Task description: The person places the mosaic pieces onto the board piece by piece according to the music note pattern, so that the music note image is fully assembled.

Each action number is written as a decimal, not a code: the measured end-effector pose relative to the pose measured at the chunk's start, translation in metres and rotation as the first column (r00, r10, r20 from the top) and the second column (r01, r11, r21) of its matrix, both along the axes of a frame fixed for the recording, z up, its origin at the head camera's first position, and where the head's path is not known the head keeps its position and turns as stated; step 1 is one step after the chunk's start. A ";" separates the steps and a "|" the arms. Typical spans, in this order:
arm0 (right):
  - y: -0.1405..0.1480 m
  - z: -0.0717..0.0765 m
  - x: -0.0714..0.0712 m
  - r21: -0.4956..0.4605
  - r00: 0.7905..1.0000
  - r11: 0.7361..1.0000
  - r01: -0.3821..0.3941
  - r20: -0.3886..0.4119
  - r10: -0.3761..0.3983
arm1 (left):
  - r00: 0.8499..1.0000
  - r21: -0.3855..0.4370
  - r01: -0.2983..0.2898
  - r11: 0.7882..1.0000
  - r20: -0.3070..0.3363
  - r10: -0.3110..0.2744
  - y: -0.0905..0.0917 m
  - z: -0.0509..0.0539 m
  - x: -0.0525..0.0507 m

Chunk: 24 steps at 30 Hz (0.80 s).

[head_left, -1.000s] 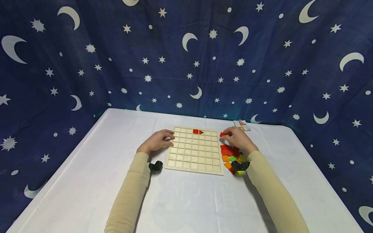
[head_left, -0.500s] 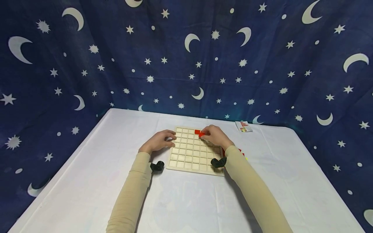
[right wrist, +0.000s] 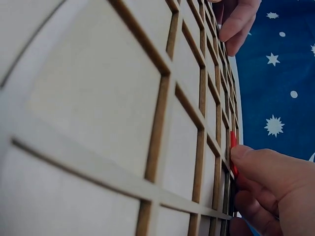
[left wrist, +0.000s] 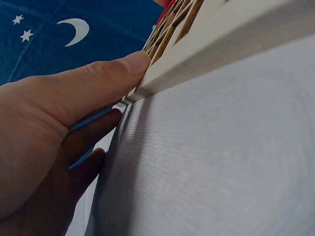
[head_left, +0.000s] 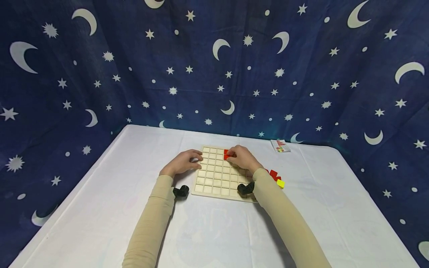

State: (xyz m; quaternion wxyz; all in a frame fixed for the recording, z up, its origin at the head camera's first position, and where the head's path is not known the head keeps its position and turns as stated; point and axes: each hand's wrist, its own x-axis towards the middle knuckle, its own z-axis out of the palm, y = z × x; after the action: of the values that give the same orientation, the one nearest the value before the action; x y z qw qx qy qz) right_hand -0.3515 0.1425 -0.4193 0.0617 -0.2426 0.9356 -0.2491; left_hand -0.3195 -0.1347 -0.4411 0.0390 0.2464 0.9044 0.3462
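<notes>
The pale wooden grid board (head_left: 214, 178) lies flat on the table. At its left edge rests my left hand (head_left: 181, 163); in the left wrist view the thumb of that hand (left wrist: 74, 98) touches the board's rim (left wrist: 197, 59), with loosely bent fingers beside it. My right hand (head_left: 244, 158) is over the upper part of the grid, pinching a red piece (head_left: 226, 157) just below another red piece (head_left: 226, 151) in the top row. The right wrist view shows the right hand (right wrist: 275, 187) with its thumb on the red piece (right wrist: 234, 152), partly hidden by the fingers.
Right of the board, several loose red pieces (head_left: 273, 174) and a yellow piece (head_left: 280, 183) lie partly behind the right forearm. A small printed card (head_left: 280, 146) lies at the back right. A starry blue curtain (head_left: 187, 104) hangs behind the white table (head_left: 214, 230).
My right hand has moved left from beside the board to over its upper rows, carrying the red piece. The left hand keeps its place at the board's edge.
</notes>
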 end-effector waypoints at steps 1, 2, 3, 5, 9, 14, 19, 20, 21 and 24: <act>0.000 0.000 0.000 -0.001 1.000 1.000 0.003 -0.001 -0.003 | 1.000 -0.001 0.001 1.000 -0.003 -0.001 0.000 0.000 0.000; 0.000 -0.001 0.000 -0.001 1.000 1.000 0.005 -0.005 -0.005 | 1.000 0.001 0.002 1.000 -0.002 -0.002 0.000 0.000 0.000; 0.000 -0.001 0.000 -0.002 1.000 1.000 0.008 -0.007 -0.008 | 1.000 0.000 0.002 1.000 -0.003 -0.002 0.000 0.000 0.000; 0.000 -0.002 0.000 -0.004 1.000 1.000 0.014 -0.017 -0.014 | 1.000 -0.001 0.005 1.000 -0.006 -0.005 0.000 0.001 0.000; 0.002 -0.001 0.001 -0.022 0.999 1.000 0.023 -0.022 -0.023 | 1.000 -0.004 0.006 1.000 -0.007 -0.006 0.001 0.000 -0.001; 0.015 0.003 0.005 -0.057 0.997 0.995 0.079 -0.021 -0.080 | 1.000 -0.001 0.010 1.000 0.003 -0.010 0.003 0.000 -0.002; 0.042 0.005 0.010 -0.088 0.987 0.983 0.161 -0.007 -0.162 | 1.000 -0.007 0.004 1.000 0.003 -0.004 0.002 0.000 -0.002; 0.049 0.005 0.010 -0.094 0.984 0.980 0.175 -0.001 -0.176 | 1.000 -0.009 0.003 1.000 0.002 -0.003 0.002 -0.001 -0.002; 0.056 0.005 0.012 -0.099 0.981 0.976 0.193 0.007 -0.193 | 1.000 -0.013 0.001 1.000 0.002 -0.001 0.002 -0.001 -0.002; 0.076 0.007 0.018 -0.113 0.968 0.961 0.251 0.049 -0.247 | 1.000 -0.016 0.000 1.000 0.005 0.000 0.000 -0.002 -0.002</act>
State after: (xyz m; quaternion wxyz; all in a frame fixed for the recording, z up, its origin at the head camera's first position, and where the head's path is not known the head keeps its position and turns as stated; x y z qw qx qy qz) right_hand -0.3335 0.2187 -0.4127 0.0314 -0.1220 0.9410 -0.3141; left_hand -0.3213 -0.1347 -0.4429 0.0435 0.2453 0.9069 0.3397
